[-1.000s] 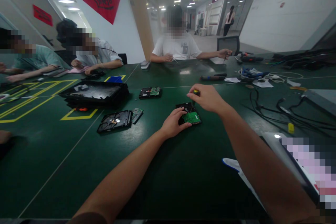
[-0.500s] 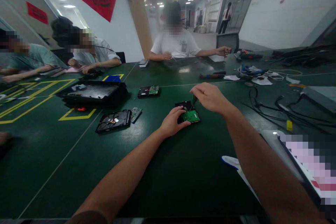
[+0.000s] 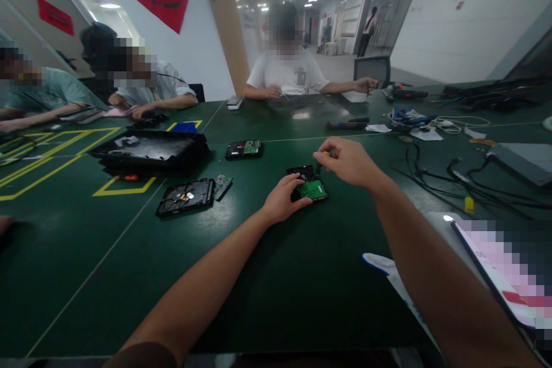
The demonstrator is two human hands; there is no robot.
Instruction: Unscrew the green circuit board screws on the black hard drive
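Observation:
A hard drive [image 3: 314, 190] with a green circuit board lies on the table in front of me. My left hand [image 3: 284, 198] grips its left side, thumb at the near edge and fingers over the far part. Above its far right corner, my right hand [image 3: 345, 160] is closed around a screwdriver [image 3: 318, 168] with a dark green and yellow handle. The tool points down at the drive; its tip is too small to make out. Another hard drive [image 3: 244, 149] rests farther back. To the left lies a black drive case [image 3: 185, 198] beside a loose circuit board [image 3: 223, 186].
A black tray [image 3: 149, 146] stands at left. Black cables [image 3: 440, 178] and a grey metal box [image 3: 524, 161] lie at right. Near my right forearm are a white, blue-edged item [image 3: 379, 263] and a tablet-like device [image 3: 483, 264]. A person [image 3: 287, 75] sits across the table [image 3: 276, 287].
My right hand has turned slightly on the screwdriver, and a yellow part of its handle now shows. My left hand stays on the hard drive. The view has shifted a little.

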